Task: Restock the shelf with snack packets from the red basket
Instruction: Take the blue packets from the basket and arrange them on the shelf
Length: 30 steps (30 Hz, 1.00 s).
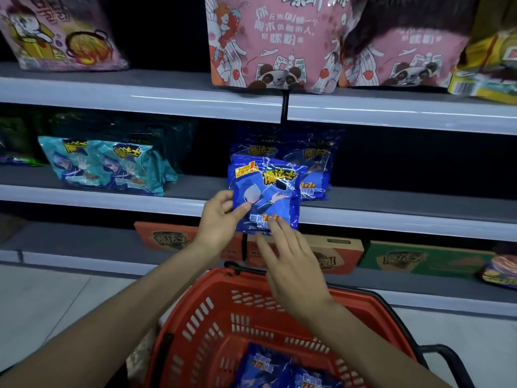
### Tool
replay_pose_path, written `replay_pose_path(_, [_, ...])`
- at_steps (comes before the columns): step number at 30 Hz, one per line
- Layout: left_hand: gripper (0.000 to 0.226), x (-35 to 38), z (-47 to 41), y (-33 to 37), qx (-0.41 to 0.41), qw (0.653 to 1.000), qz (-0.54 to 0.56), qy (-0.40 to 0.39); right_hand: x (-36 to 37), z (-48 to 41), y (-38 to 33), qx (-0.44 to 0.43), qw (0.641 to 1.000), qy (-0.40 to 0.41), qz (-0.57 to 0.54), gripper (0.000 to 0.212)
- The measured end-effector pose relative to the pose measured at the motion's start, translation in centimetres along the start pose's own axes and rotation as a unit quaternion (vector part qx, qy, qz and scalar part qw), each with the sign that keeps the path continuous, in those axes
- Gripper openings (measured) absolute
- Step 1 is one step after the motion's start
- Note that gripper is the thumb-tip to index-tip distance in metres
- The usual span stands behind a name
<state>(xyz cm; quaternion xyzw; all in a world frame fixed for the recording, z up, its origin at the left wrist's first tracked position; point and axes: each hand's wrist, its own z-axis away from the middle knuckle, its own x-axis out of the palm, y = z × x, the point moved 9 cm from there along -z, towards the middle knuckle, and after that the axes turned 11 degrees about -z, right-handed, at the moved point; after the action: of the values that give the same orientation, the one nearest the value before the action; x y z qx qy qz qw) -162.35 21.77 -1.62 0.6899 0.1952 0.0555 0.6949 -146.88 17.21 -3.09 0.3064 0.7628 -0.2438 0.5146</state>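
Grey shop shelving fills the background behind pale floor tiles. Nearest, at bottom centre, blue packets are seen lying in the red basket. Above it, a blue snack packet is held upright at the middle shelf's front edge: the left hand is pinched on its left side, while the right hand is spread open, fingertips touching its bottom edge. Behind, more blue packets are stood on the shelf, teal packets at centre left.
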Motion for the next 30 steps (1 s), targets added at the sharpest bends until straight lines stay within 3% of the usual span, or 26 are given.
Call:
replay_pose_path(9, [0.020,-1.4,-8.1,-1.1,0.005,0.998,-0.049,0.027,3.3,-7.3,1.7,0.024,0.998,-0.034,0.037,0.073])
replay_pose_path(15, [0.024,-1.3,-10.6,-2.7,0.000,0.997,-0.061,0.051,5.2,-10.0,2.8,0.060,0.998,-0.016,-0.023,0.067])
replay_pose_path(30, [0.007,-2.3,-12.7,-2.9,0.008,0.988,-0.121,0.092,6.1,-12.2,3.8,0.052,0.998,-0.005,-0.020,0.068])
